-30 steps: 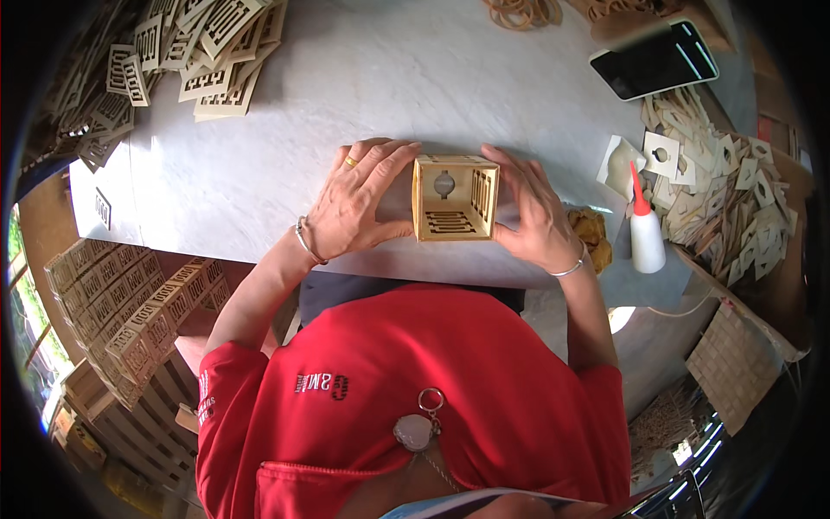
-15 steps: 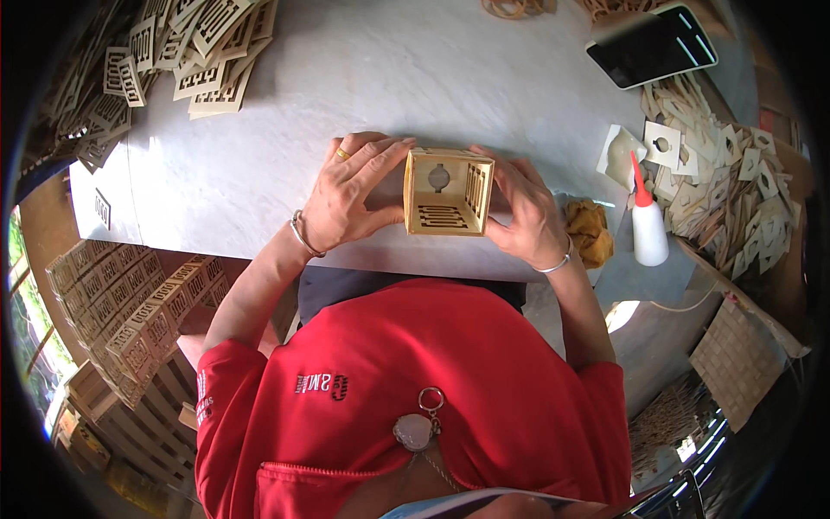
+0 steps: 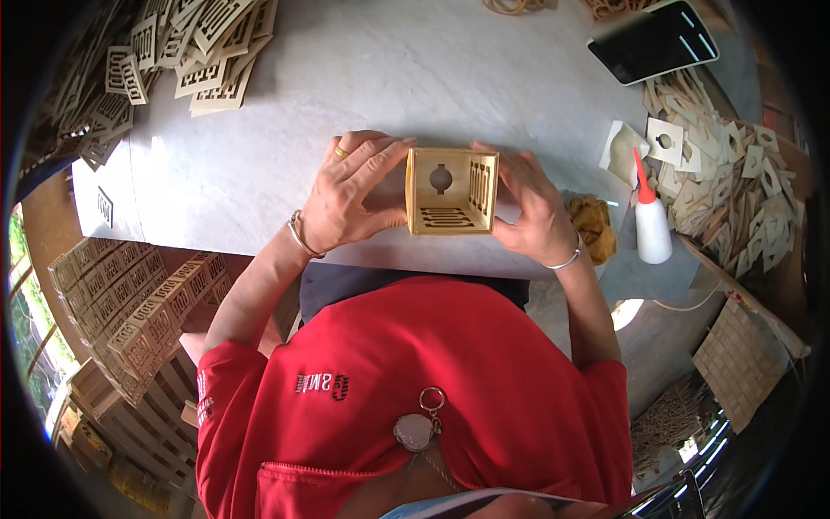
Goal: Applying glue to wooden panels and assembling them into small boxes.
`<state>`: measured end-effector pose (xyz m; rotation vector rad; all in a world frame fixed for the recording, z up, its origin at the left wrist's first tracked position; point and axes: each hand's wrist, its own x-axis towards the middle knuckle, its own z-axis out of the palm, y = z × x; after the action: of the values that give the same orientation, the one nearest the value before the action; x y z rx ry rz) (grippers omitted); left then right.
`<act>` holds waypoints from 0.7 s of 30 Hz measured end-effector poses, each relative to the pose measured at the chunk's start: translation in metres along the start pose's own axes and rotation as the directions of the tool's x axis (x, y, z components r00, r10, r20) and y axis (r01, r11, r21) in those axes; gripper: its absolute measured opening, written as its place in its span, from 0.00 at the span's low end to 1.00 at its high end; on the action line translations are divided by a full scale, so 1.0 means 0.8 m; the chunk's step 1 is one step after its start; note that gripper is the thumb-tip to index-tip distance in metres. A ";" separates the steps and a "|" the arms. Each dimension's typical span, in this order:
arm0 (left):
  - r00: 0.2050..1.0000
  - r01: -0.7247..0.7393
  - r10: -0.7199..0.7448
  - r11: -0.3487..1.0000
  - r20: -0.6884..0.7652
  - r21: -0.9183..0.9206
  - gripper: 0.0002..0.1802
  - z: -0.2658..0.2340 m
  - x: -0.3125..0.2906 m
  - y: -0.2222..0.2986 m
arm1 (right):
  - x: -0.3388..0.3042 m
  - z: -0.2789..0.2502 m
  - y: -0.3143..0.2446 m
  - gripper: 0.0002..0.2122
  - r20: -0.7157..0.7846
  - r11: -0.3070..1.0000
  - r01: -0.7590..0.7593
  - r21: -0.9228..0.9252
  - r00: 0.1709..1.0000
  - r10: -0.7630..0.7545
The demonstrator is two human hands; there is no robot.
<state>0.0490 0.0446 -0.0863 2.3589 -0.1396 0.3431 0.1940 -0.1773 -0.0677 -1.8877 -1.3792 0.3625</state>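
Grey marbled tabletop (image 3: 346, 78): left hand (image 3: 350, 186) and right hand (image 3: 536, 212) grip slotted wooden box (image 3: 456, 192) between their fingers; slotted panels (image 3: 207, 73) lie far left, red-nozzled squeeze bottle (image 3: 654, 233) right.

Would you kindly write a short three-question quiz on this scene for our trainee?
1. True or false: the wooden box is between the left hand and the right hand.
2. The nozzle of the white bottle is: a) blue, b) red, c) green.
3. Which lies nearer the right hand: the crumpled yellow item or the black-screened device?

Key: 1. True; 2. b; 3. the crumpled yellow item.
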 end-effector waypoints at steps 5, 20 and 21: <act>0.972 0.217 -0.179 0.933 0.154 -0.286 0.42 -0.022 0.009 0.012 | 0.010 -0.033 -0.012 0.27 0.177 0.873 -0.290 0.393 0.955 0.237; 0.885 0.455 -0.371 0.557 0.282 -0.695 0.28 -0.037 -0.024 0.056 | -0.007 -0.039 -0.051 0.25 0.452 0.462 -0.548 0.697 0.836 0.310; 0.890 0.446 -0.373 0.583 0.264 -0.680 0.28 -0.040 -0.026 0.060 | -0.008 -0.038 -0.055 0.24 0.448 0.460 -0.545 0.701 0.838 0.311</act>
<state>0.0128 0.0319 -0.0385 1.5257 0.2072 -0.0662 0.1802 -0.1897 -0.0171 -1.3512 -0.5988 1.3164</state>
